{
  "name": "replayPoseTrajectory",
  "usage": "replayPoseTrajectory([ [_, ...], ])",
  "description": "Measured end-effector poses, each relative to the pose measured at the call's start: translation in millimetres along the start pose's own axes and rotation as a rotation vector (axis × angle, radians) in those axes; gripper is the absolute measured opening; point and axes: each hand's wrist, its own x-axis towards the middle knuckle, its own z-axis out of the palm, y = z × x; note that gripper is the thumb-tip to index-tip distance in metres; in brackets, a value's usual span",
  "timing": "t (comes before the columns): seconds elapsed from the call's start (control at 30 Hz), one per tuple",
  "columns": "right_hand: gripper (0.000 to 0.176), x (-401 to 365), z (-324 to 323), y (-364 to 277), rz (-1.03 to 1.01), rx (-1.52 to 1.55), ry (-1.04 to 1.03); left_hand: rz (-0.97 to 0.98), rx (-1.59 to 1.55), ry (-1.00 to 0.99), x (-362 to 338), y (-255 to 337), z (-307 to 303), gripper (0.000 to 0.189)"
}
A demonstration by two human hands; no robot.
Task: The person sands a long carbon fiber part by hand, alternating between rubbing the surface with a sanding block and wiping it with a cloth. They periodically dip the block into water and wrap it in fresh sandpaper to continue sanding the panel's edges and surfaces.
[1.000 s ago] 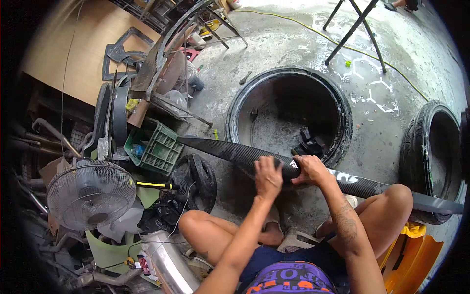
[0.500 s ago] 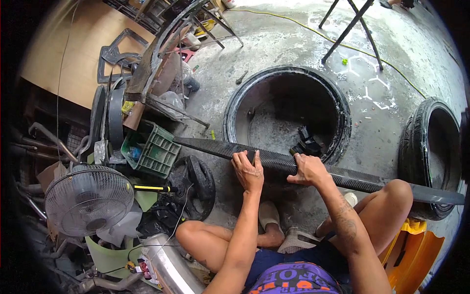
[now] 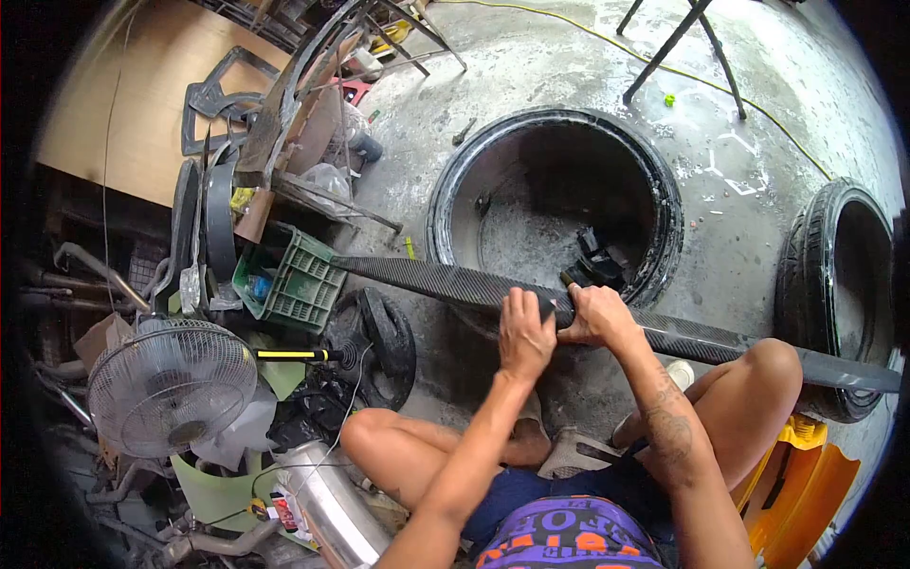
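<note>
A long, dark, carbon-patterned strip (image 3: 427, 280) lies crosswise in front of me, over the near edge of a large tire (image 3: 675, 204) and past my raised knee. My left hand (image 3: 527, 332) is closed around a small dark block (image 3: 547, 308) on the strip's upper face. Close beside it, my right hand (image 3: 597, 316) grips the strip, thumb and fingers on either side of its edge. Inside the tire, a black object (image 3: 599, 258) rests near the right hand.
A green crate (image 3: 301, 281) stands at the strip's left end, with a fan (image 3: 171, 384) lower left. A second tire (image 3: 834, 294) stands at right, above an orange panel (image 3: 806, 488). Black stand legs (image 3: 668, 52) rise beyond.
My left hand has slid right along the strip with the dark block, coming close to my right hand. My right hand has shifted only slightly. The view has tilted a little.
</note>
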Motion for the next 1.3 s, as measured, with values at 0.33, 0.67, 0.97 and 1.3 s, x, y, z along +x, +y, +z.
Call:
replayPoseTrajectory([
  [0.33, 0.064, -1, 0, 1, -0.018, 0.04, 0.029, 0.078, -0.008, 0.039, 1, 1, 7, 0.027],
  [0.67, 0.063, -3, 4, -1, -0.007, 0.027, 0.053, 0.021, -0.03, -0.041, 8, -10, -4, 0.024],
  [0.97, 0.063, 5, 6, 4, -0.031, 0.049, 0.077, 0.058, -0.037, 0.018, 7, -2, -1, 0.023],
  [1.3, 0.065, 6, -7, 3, -0.019, 0.077, 0.015, 0.022, -0.06, 0.027, 4, -1, 7, 0.032],
])
